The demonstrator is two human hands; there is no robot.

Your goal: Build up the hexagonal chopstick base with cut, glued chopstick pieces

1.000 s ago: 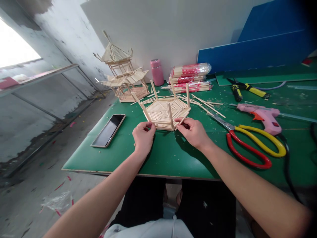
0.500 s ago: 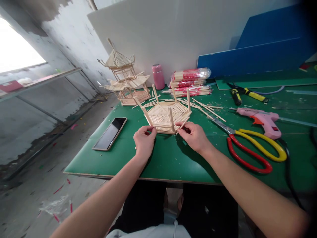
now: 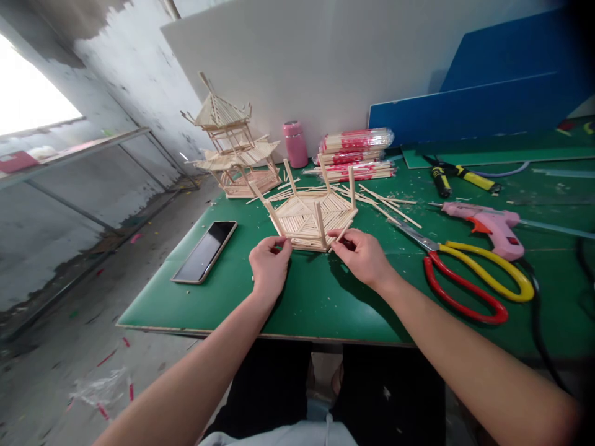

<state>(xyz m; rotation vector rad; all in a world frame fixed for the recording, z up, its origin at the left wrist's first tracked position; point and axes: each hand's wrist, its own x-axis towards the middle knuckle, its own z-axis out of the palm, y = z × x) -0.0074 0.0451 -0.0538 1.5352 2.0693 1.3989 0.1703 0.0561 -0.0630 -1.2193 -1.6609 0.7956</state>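
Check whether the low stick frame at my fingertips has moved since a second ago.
No, not noticeably. Judged against the phone lying on the green tabletop, the stick frame keeps its place; only the camera's view has shifted slightly.

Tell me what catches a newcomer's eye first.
Probably the red-and-yellow-handled scissors, on the right of the green table. Next, the tiered stick pagoda at the table's far left, beside the pink bottle. Then the post-ringed stick platform, in front of the left hand and right hand.
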